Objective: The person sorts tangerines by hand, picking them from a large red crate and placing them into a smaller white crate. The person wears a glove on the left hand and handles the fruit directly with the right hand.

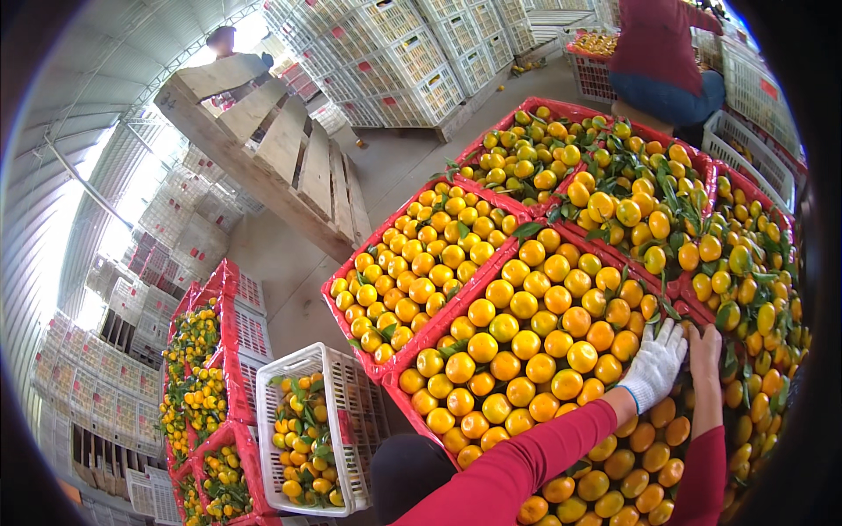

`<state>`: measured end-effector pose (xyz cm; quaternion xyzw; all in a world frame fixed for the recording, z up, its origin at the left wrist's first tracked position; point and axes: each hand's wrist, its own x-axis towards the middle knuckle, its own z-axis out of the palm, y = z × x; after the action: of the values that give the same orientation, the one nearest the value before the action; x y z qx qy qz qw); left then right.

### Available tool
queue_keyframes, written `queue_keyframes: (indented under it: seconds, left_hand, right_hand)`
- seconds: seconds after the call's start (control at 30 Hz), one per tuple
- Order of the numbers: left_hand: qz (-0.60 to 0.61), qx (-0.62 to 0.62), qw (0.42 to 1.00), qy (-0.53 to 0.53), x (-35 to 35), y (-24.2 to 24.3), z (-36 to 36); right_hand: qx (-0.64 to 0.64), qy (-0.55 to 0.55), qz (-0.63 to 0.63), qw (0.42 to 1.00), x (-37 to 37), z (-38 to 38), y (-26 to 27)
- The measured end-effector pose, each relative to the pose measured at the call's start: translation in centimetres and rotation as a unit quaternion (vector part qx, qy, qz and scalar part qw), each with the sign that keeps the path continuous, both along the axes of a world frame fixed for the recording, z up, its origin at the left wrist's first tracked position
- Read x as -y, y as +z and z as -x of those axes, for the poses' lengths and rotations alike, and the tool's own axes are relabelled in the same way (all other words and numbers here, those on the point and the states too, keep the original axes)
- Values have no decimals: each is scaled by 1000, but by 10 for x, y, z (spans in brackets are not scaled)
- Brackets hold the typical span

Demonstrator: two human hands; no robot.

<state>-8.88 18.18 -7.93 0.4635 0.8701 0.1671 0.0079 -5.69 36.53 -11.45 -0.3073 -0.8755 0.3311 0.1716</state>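
My left hand [655,365], in a white knitted glove, reaches over the inner corner of red-lined crates. Its fingers are slightly spread and their tips lie by green leaves. Just right of it, my bare right hand [705,348] is bent down close to the same corner. Whether either hand grips a fruit or stem is hidden. Beneath my left arm, orange mandarins [524,304] sit in neat rows in a crate with a red plastic liner [409,413]. To the right of my hands, leafy mandarins [765,318] are heaped loosely.
A white plastic crate [335,421] of leafy mandarins stands left of my knee [411,470]. Behind it are more red-lined crates [227,368]. A wooden pallet [276,144] leans upright ahead. Stacked crates [401,66] stand beyond. Two other people [661,49] are farther off.
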Motion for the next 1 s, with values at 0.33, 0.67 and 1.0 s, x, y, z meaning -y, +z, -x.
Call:
queue_keyframes:
  seconds: [0.33, 0.67, 1.0]
  left_hand:
    - [-132, -1, 990, -54, 124, 100, -32]
    - [268, -116, 713, 638, 670, 281, 15]
    - [-172, -568, 706, 387, 683, 386, 19]
  right_hand:
    - [-32, 81, -97, 991, 21, -44, 81]
    - [-171, 100, -83, 977, -38, -274, 96]
    - [19, 136, -141, 980, 41, -300, 192]
